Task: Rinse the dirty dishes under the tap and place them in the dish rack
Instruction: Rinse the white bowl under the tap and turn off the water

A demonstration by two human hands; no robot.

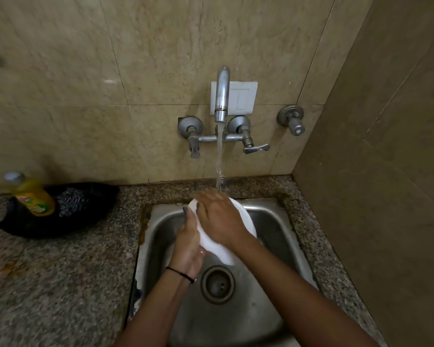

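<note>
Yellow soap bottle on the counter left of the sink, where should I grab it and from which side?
Wrap the left hand round the yellow soap bottle at its label, not the narrow grey cap. It stands about upright, the wall behind it and a steel scrubber close on its right, so coming from the front looks clearest. Set down the white plate first.

We see beige marble wall tiles (148,58) across the upper frame — speckled granite counter (48,284) lower left, white switch plate (244,96) centre.
</note>
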